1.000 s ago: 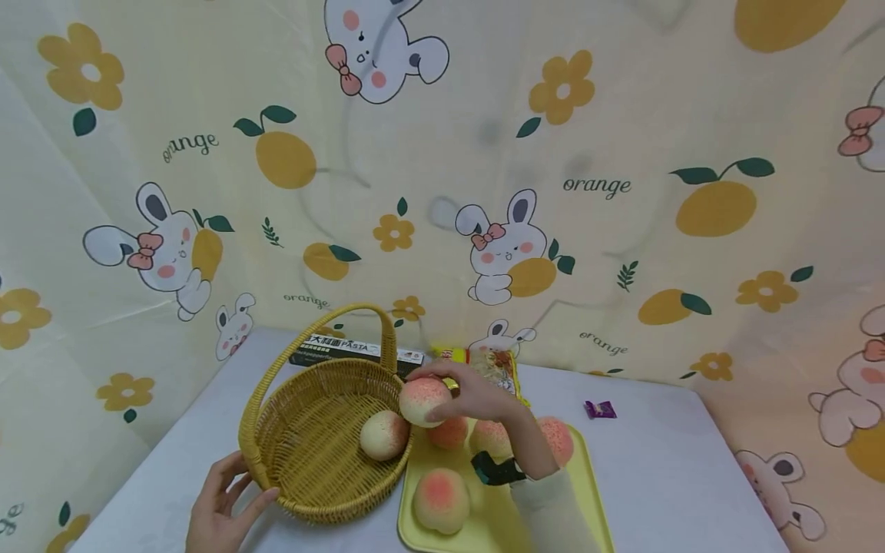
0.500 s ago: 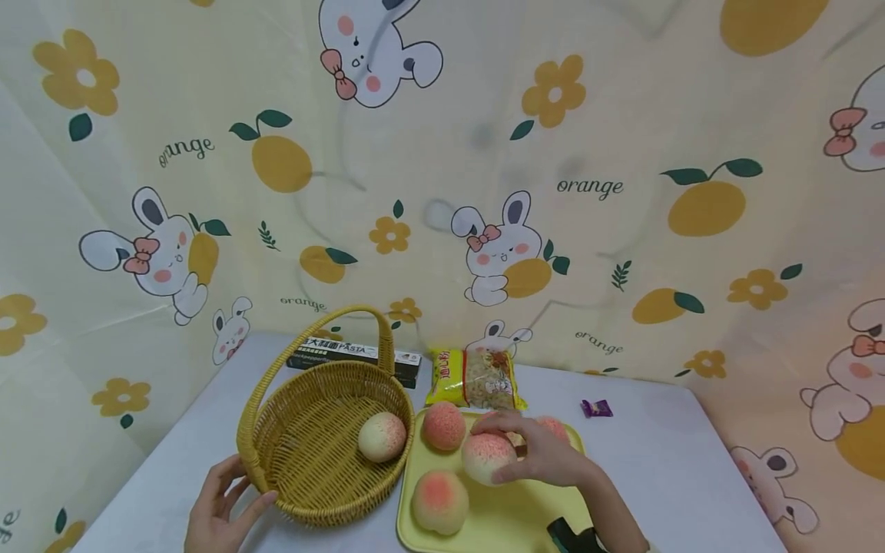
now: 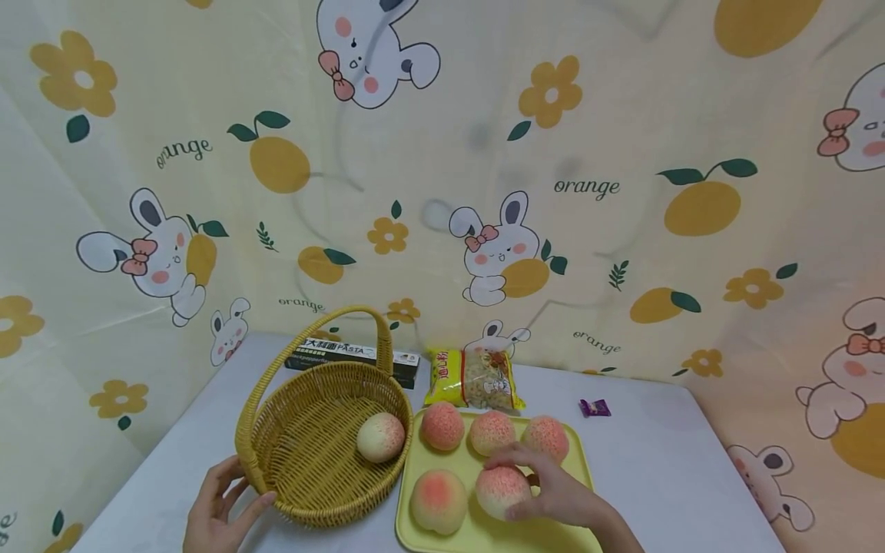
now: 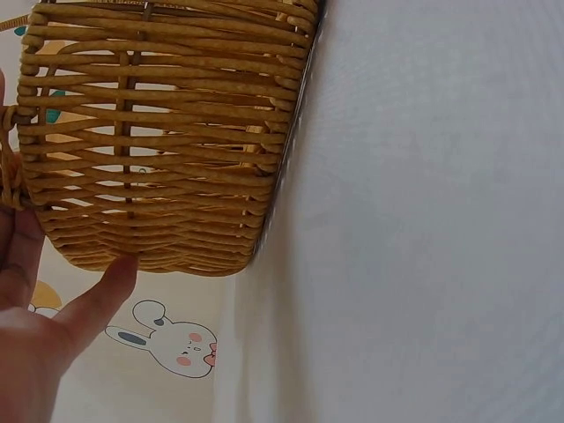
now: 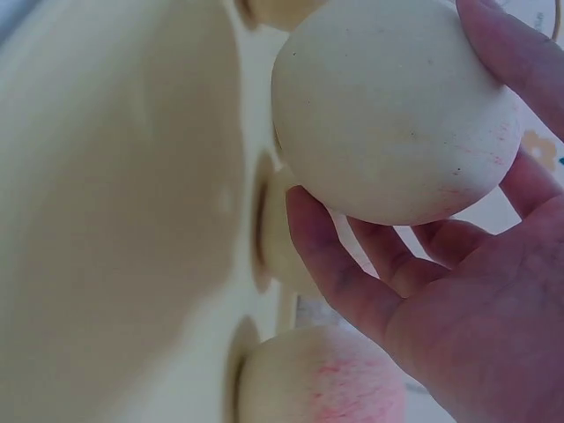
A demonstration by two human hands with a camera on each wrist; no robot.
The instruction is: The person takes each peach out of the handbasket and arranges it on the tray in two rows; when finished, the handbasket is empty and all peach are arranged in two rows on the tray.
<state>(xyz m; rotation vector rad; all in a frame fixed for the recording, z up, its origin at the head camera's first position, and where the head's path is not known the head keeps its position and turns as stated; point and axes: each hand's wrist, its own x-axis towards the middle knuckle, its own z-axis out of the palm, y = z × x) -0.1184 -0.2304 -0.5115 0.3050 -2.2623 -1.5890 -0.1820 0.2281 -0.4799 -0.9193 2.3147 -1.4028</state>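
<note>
My right hand holds a pink-and-white peach over the front middle of a yellow tray. In the right wrist view the thumb and fingers curl round the pale side of this peach; I cannot tell whether it touches the tray. At the left, my left hand grips the side of a woven basket near the foot of its handle. The left wrist view shows a finger against the wicker wall. One pale peach lies inside the basket at its right.
Several other peaches stay on the tray: three in a back row, including a red one, and a larger one at front left. Behind stand a black pasta box and a yellow pasta bag. A purple-wrapped sweet lies right.
My right hand has carried its peach from beside the basket's right rim rightward and toward me, over the tray's front. The left hand keeps its hold on the basket.
</note>
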